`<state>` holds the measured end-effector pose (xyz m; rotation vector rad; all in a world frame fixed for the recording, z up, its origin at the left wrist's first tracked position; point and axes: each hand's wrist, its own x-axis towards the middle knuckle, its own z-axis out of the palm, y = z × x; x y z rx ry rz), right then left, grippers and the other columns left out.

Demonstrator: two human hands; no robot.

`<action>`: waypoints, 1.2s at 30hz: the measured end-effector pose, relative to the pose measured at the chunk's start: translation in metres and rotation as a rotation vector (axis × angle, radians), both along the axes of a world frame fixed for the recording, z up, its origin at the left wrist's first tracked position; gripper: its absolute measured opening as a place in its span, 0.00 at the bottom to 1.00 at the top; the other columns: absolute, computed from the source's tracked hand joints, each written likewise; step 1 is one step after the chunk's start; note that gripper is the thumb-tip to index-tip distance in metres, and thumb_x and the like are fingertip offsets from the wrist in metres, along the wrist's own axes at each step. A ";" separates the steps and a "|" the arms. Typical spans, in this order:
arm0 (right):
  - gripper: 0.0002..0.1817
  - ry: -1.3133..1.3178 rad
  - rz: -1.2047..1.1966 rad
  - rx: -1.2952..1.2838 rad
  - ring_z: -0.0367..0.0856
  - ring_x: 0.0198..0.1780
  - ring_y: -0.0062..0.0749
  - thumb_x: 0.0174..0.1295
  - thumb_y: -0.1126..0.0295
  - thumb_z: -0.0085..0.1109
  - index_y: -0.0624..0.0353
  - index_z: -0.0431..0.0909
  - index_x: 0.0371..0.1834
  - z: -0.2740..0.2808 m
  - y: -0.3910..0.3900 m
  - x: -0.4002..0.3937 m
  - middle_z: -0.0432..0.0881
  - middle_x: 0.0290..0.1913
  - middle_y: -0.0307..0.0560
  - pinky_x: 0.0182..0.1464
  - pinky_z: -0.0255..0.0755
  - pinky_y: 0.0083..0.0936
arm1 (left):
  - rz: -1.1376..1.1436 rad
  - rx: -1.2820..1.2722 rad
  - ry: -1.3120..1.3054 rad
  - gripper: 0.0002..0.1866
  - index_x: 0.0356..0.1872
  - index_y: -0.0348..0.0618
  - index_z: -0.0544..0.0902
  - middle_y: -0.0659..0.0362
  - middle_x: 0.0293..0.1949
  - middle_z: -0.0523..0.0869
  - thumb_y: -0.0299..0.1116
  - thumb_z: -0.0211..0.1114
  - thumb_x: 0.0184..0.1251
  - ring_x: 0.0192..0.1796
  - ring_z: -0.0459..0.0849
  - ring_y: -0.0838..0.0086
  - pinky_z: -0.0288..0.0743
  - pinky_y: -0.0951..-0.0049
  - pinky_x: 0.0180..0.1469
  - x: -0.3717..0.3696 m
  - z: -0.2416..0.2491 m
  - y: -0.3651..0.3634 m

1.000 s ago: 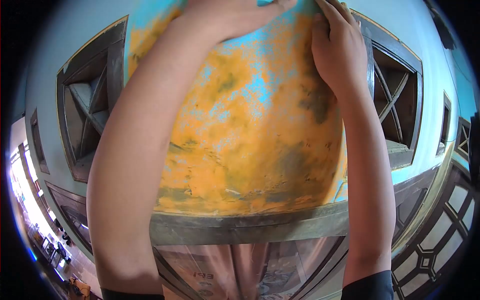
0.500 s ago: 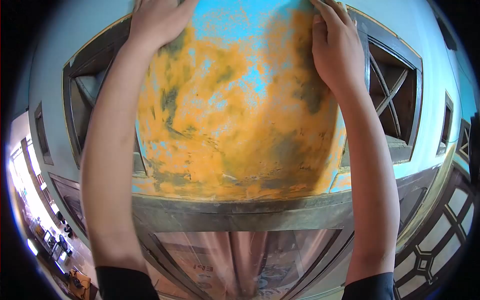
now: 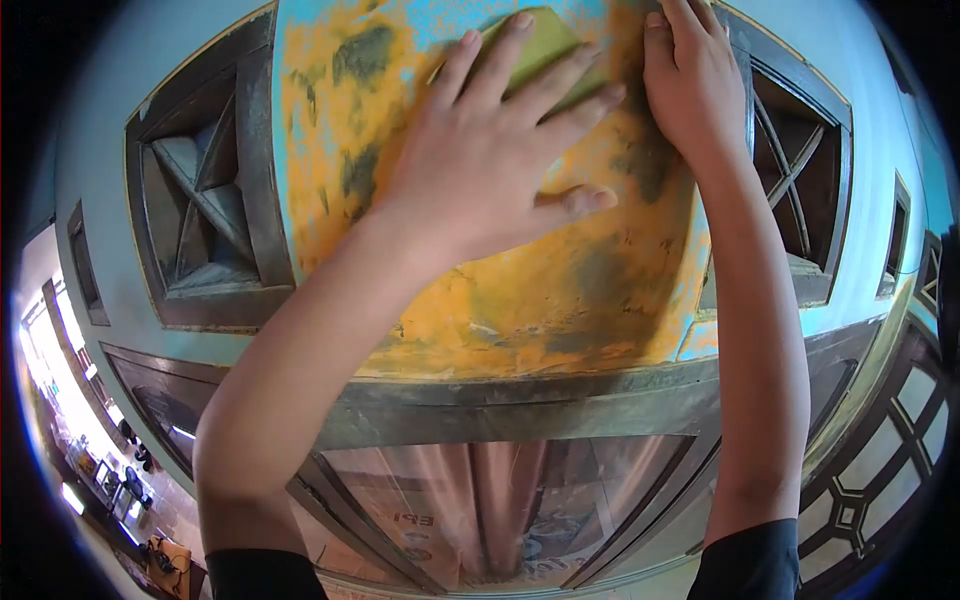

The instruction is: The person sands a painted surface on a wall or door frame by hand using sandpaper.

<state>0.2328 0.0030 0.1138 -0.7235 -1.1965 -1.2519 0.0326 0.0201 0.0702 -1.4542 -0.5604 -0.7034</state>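
Observation:
My left hand (image 3: 490, 150) presses a yellow-green sheet of sandpaper (image 3: 545, 50) against a patchy orange-and-blue wall panel (image 3: 540, 310). Its fingers are spread over the sheet, holding it against the surface, and the thumb points right. Dark grey smudges mark the panel. My right hand (image 3: 700, 85) lies against the panel's right side, by the wooden vent frame, fingers extended upward. Its fingertips are cut off by the top of the view, and I see nothing held in it.
Dark wooden vents with crossed bars flank the panel, one on the left (image 3: 205, 190) and one on the right (image 3: 795, 170). Below runs a wooden beam (image 3: 480, 410) over a glass pane (image 3: 590, 500) with a curtain behind. A patterned lattice (image 3: 850, 510) stands lower right.
My left hand has moved right and down from the panel's upper left edge to its upper middle, and the sandpaper now shows under it. My right hand has stayed nearly in place.

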 end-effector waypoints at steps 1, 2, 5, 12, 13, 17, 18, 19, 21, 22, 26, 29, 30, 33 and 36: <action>0.21 -0.001 -0.017 -0.011 0.64 0.73 0.56 0.71 0.69 0.44 0.62 0.73 0.64 0.000 -0.002 -0.001 0.72 0.68 0.58 0.77 0.52 0.47 | -0.057 -0.086 0.076 0.42 0.80 0.51 0.53 0.58 0.83 0.45 0.67 0.41 0.76 0.83 0.38 0.51 0.33 0.46 0.81 -0.009 -0.002 -0.005; 0.21 -0.002 -0.036 -0.020 0.64 0.74 0.55 0.71 0.69 0.44 0.61 0.73 0.65 -0.001 -0.004 -0.001 0.72 0.68 0.58 0.77 0.51 0.47 | -0.044 -0.130 0.022 0.41 0.81 0.52 0.53 0.58 0.83 0.45 0.66 0.41 0.76 0.83 0.38 0.52 0.33 0.46 0.81 -0.022 0.008 -0.006; 0.21 0.001 -0.073 -0.056 0.62 0.75 0.54 0.71 0.70 0.44 0.61 0.73 0.65 -0.001 -0.009 -0.001 0.71 0.69 0.57 0.78 0.48 0.49 | 0.012 -0.236 -0.279 0.40 0.81 0.55 0.52 0.58 0.83 0.46 0.66 0.41 0.76 0.83 0.38 0.56 0.33 0.48 0.82 -0.043 0.047 -0.027; 0.21 0.032 -0.086 -0.087 0.62 0.76 0.52 0.72 0.69 0.43 0.60 0.73 0.66 -0.002 -0.011 -0.003 0.70 0.71 0.56 0.79 0.45 0.49 | -0.028 -0.093 -0.530 0.39 0.80 0.52 0.56 0.57 0.82 0.50 0.63 0.46 0.76 0.83 0.42 0.57 0.35 0.52 0.82 -0.044 0.072 -0.017; 0.21 0.035 -0.093 -0.080 0.62 0.75 0.52 0.72 0.69 0.43 0.60 0.73 0.66 -0.002 -0.011 -0.003 0.70 0.71 0.56 0.79 0.45 0.49 | -0.111 -0.031 -0.420 0.39 0.76 0.54 0.64 0.57 0.79 0.59 0.64 0.54 0.70 0.82 0.48 0.54 0.41 0.49 0.81 -0.041 0.065 -0.007; 0.21 -0.016 -0.016 -0.031 0.64 0.74 0.53 0.73 0.68 0.43 0.60 0.73 0.65 -0.003 -0.008 -0.001 0.71 0.70 0.56 0.78 0.49 0.48 | -0.285 -0.240 0.045 0.40 0.71 0.60 0.73 0.60 0.76 0.66 0.68 0.60 0.62 0.81 0.53 0.53 0.47 0.44 0.79 0.001 -0.034 -0.013; 0.20 -0.012 0.032 -0.030 0.64 0.74 0.54 0.73 0.68 0.43 0.60 0.74 0.65 -0.003 -0.006 -0.002 0.71 0.70 0.56 0.78 0.49 0.48 | -0.281 -0.350 0.200 0.41 0.72 0.61 0.72 0.61 0.77 0.64 0.69 0.60 0.61 0.81 0.53 0.53 0.47 0.43 0.79 0.005 -0.055 -0.019; 0.20 -0.007 0.078 -0.028 0.65 0.74 0.54 0.73 0.68 0.43 0.60 0.74 0.65 -0.005 -0.005 -0.001 0.72 0.70 0.57 0.78 0.50 0.48 | -0.274 -0.357 0.229 0.41 0.72 0.62 0.71 0.62 0.78 0.63 0.70 0.60 0.60 0.81 0.52 0.53 0.47 0.42 0.79 0.002 -0.056 -0.018; 0.20 -0.017 -0.003 -0.027 0.65 0.73 0.54 0.73 0.67 0.44 0.60 0.74 0.65 -0.008 -0.008 -0.003 0.72 0.69 0.57 0.77 0.50 0.48 | -0.261 -0.363 0.274 0.42 0.73 0.65 0.70 0.64 0.79 0.60 0.72 0.58 0.59 0.81 0.50 0.53 0.46 0.41 0.79 -0.015 -0.050 -0.015; 0.20 -0.019 -0.047 -0.022 0.65 0.73 0.55 0.73 0.67 0.44 0.60 0.74 0.65 -0.008 -0.010 -0.002 0.72 0.69 0.57 0.77 0.51 0.48 | -0.207 -0.280 0.189 0.43 0.74 0.66 0.69 0.64 0.79 0.60 0.74 0.57 0.59 0.81 0.50 0.53 0.46 0.40 0.79 -0.027 -0.036 -0.011; 0.21 -0.067 -0.062 -0.035 0.65 0.73 0.56 0.72 0.66 0.45 0.59 0.74 0.65 -0.014 -0.011 0.001 0.71 0.69 0.58 0.77 0.52 0.49 | -0.030 -0.174 -0.193 0.41 0.79 0.58 0.58 0.60 0.81 0.53 0.68 0.48 0.70 0.83 0.43 0.56 0.38 0.47 0.81 -0.053 0.035 -0.020; 0.21 -0.091 -0.073 -0.061 0.64 0.73 0.57 0.72 0.66 0.45 0.59 0.73 0.66 -0.021 -0.014 0.000 0.71 0.70 0.59 0.76 0.52 0.50 | -0.090 -0.143 -0.152 0.43 0.78 0.65 0.61 0.62 0.80 0.56 0.73 0.48 0.66 0.82 0.47 0.54 0.41 0.45 0.81 -0.031 0.005 -0.009; 0.22 -0.105 -0.047 -0.098 0.64 0.73 0.58 0.72 0.66 0.45 0.59 0.73 0.66 -0.029 -0.016 0.000 0.71 0.70 0.59 0.76 0.52 0.51 | -0.139 -0.127 -0.079 0.44 0.76 0.71 0.65 0.65 0.79 0.60 0.78 0.49 0.61 0.81 0.51 0.53 0.44 0.41 0.80 -0.018 -0.024 -0.004; 0.23 -0.140 0.011 -0.172 0.63 0.74 0.58 0.71 0.66 0.45 0.59 0.72 0.68 -0.043 -0.022 -0.002 0.69 0.71 0.58 0.77 0.51 0.52 | -0.181 -0.217 0.122 0.44 0.77 0.70 0.63 0.64 0.79 0.61 0.77 0.49 0.63 0.81 0.53 0.55 0.44 0.44 0.80 -0.019 -0.043 -0.009; 0.24 -0.153 -0.048 -0.221 0.61 0.76 0.56 0.71 0.66 0.46 0.58 0.70 0.69 -0.056 -0.027 -0.001 0.67 0.73 0.58 0.78 0.49 0.51 | -0.078 -0.167 -0.125 0.42 0.78 0.65 0.60 0.61 0.80 0.57 0.72 0.47 0.68 0.81 0.49 0.55 0.42 0.45 0.80 -0.040 0.009 -0.010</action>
